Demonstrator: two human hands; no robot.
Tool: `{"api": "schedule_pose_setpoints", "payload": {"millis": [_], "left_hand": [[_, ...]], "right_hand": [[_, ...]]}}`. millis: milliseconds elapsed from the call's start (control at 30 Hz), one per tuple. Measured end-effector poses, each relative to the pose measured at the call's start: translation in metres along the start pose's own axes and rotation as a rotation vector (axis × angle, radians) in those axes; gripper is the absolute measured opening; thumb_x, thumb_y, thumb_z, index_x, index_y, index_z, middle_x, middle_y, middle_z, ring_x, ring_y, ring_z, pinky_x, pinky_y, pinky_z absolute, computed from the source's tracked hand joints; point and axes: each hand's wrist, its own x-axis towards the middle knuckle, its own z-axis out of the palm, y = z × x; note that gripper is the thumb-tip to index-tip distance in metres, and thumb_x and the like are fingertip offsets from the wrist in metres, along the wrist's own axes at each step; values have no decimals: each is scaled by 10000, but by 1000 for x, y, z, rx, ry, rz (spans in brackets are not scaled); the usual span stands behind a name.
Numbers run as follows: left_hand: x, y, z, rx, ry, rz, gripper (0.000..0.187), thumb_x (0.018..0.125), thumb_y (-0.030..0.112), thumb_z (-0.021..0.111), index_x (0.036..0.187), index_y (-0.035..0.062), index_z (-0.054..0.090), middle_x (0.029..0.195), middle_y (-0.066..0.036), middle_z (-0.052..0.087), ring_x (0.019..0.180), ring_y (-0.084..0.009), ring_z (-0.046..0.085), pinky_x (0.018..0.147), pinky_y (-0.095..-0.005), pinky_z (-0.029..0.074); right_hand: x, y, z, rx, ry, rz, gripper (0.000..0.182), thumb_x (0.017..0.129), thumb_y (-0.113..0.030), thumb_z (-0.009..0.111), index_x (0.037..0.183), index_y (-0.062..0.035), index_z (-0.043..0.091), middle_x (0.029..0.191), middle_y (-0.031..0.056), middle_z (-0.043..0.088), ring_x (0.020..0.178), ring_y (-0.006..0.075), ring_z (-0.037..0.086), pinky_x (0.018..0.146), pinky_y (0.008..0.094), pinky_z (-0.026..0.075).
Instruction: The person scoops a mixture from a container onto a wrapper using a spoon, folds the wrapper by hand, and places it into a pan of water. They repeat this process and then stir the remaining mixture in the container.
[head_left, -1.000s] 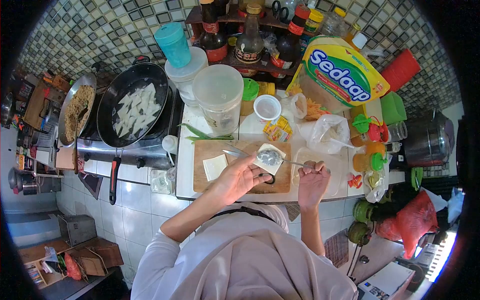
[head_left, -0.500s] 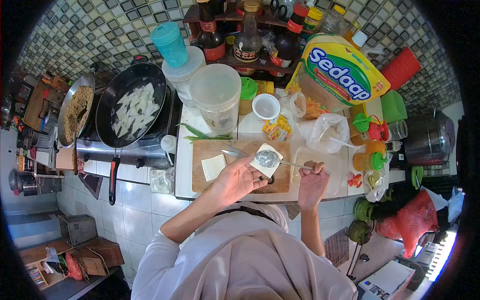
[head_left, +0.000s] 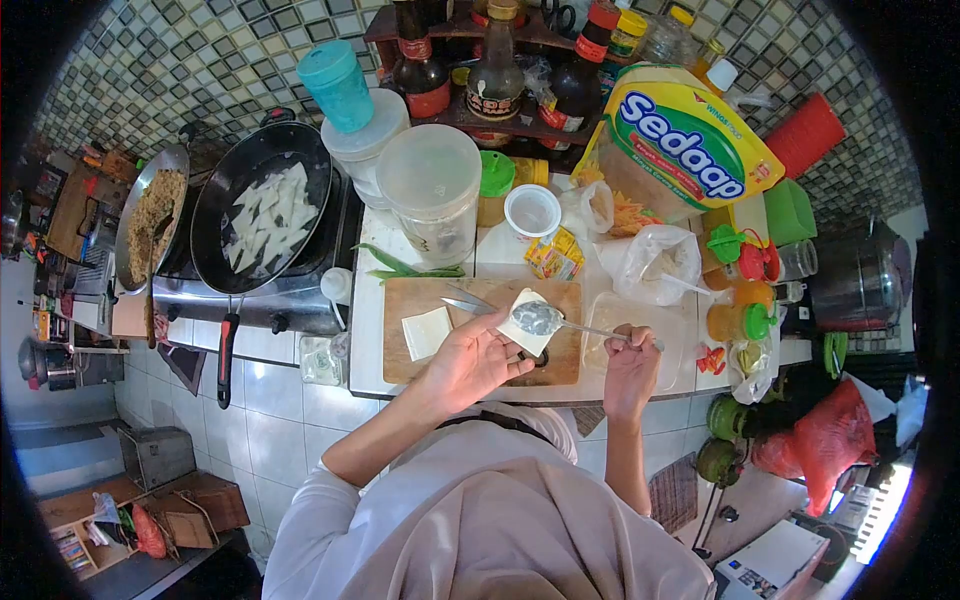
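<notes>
My left hand [head_left: 468,362], palm up, holds a thin white square wrapper [head_left: 522,342] by its left edge, thumb on top. In my right hand [head_left: 632,368], closed fingers grip the handle of a metal spoon [head_left: 590,329]. The spoon's bowl, coated with something whitish, lies over the wrapper. Below both is a wooden cutting board [head_left: 398,360], where a second white square wrapper [head_left: 427,333] lies to the left of my left hand. A knife [head_left: 465,302] rests on the board, partly hidden by that hand. A clear shallow tray [head_left: 665,375] sits beneath my right hand.
A black frying pan [head_left: 207,215] with white pieces stands on the stove at left, beside a pan of brown crumbly food [head_left: 158,210]. Behind the board are green chillies [head_left: 405,268], a lidded tub [head_left: 430,190], a white cup [head_left: 532,212] and a plastic bag [head_left: 655,262].
My right hand has turned slightly, its fingers curling more around the spoon's handle. The spoon's bowl has shifted a little over the wrapper; my left hand stays nearly still.
</notes>
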Motion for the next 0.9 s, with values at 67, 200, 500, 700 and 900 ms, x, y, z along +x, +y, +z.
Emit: {"api": "schedule_pose_setpoints", "payload": {"millis": [67,200,500,700,900], "left_hand": [[1,-1,-4,-22,-12,2,289,869,253,457,1105,86,472,1068,-34,541,970,-150,491,810,-366,380],[0,0,2,-18,-8,1,270,868,254,472,1086,94,475,1057,-19,535,953,-130,482,809,-359,384],[4,-3,-5,78,26,74,302,860,210,493,1101,36,441,1103,-63,506,1034,-160,470,841,-383,411],[6,-2,-4,134,41,150,334,862,213,492,1112,1,426,1110,-93,504,1023,-180,494,847,-391,441],[5,-3,-4,210,94,270,380,886,225,439,1161,-30,381,1135,-131,497,1033,-220,508,876,-386,432]], "right_hand": [[0,-1,0,-14,-1,-13,184,880,-233,348,749,-105,371,730,29,383,686,122,357,656,260,289],[0,-2,1,24,33,22,180,881,-236,340,758,-110,379,724,24,400,691,120,378,657,261,293],[-2,-5,-5,161,84,120,164,871,-235,387,764,-114,416,738,8,441,718,131,414,665,271,318],[-2,-5,-15,218,59,110,168,871,-269,388,799,-122,426,757,2,455,731,128,428,688,278,319],[-2,-18,-8,266,91,68,164,887,-276,402,825,-130,445,747,-6,470,725,115,420,690,276,331]]}}
